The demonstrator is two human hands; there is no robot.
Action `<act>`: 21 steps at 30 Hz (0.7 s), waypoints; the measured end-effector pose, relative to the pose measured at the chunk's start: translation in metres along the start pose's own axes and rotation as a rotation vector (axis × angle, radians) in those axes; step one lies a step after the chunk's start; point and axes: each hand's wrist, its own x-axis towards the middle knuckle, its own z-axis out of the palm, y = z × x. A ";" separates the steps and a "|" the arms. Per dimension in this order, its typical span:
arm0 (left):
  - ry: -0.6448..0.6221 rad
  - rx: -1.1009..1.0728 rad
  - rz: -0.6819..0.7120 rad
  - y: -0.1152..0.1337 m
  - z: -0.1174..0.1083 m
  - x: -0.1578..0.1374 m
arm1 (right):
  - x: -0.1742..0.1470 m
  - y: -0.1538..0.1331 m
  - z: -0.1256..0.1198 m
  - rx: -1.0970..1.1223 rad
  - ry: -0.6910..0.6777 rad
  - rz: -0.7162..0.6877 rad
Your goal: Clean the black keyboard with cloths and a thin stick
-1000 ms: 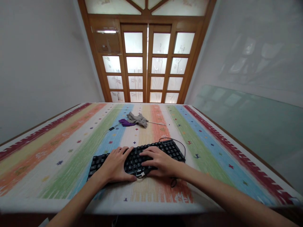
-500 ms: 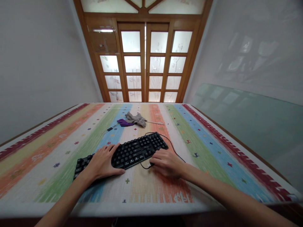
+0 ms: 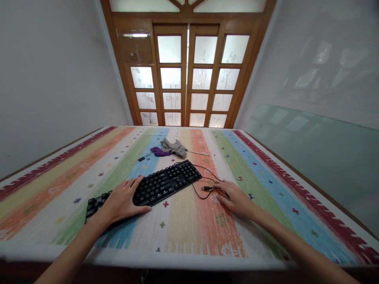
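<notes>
The black keyboard [image 3: 154, 184] is lain askew on the striped worktop [image 3: 266, 185], steadied under the flat, open left hand [image 3: 122, 201] – its cable [image 3: 207, 185] is touched by the right hand [image 3: 235, 199], fingers spread, nothing gripped

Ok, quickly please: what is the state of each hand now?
Left hand: open, lying flat on the black plastic computer keyboard.
Right hand: open, fingers touching the thin black cable, gripping nothing.
</notes>
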 end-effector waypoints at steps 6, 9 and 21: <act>-0.052 0.011 -0.051 0.007 -0.009 0.003 | 0.005 -0.023 0.003 0.140 -0.022 -0.071; -0.054 0.003 -0.056 0.008 -0.012 0.003 | 0.009 -0.034 0.012 0.147 -0.022 -0.102; -0.036 0.086 -0.207 -0.028 -0.019 -0.027 | 0.062 -0.096 0.056 0.185 -0.102 -0.181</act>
